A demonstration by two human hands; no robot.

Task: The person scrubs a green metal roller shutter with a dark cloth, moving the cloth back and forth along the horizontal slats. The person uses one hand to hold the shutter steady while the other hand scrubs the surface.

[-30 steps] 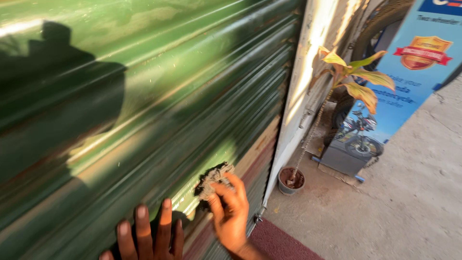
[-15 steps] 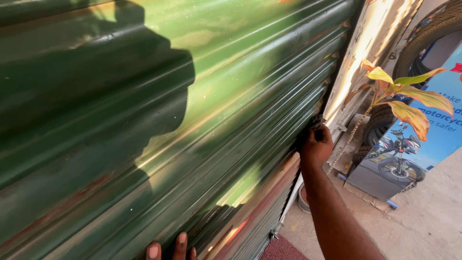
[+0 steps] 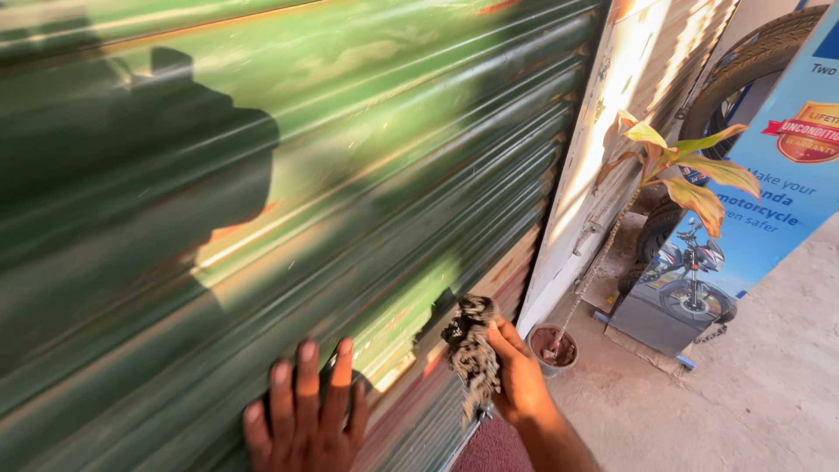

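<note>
We saw one green roller shutter (image 3: 288,175) that filled the left and middle of the frame, with many horizontal ribs and a dark shadow of a person in its upper left part. At the right edge stood one blue poster board (image 3: 769,201) with a picture of a motorcycle, and one black tyre (image 3: 743,65) was behind it in the upper right corner. Between the shutter and the board we counted one small plant (image 3: 677,166) with yellow-green leaves, growing from one round pot (image 3: 555,348) on the ground.

Two hands were in the lower part of the frame. The left hand (image 3: 306,415) lay flat on the shutter at the bottom centre, palm against the ribs, fingers spread and pointing up, holding nothing. The right hand (image 3: 517,380), a little to the right of it, was closed around one rag (image 3: 470,350) and pressed it on the lower right part of the shutter, near its edge. The rag was grey and dark, dirty, crumpled, with frayed threads hanging down.
</note>
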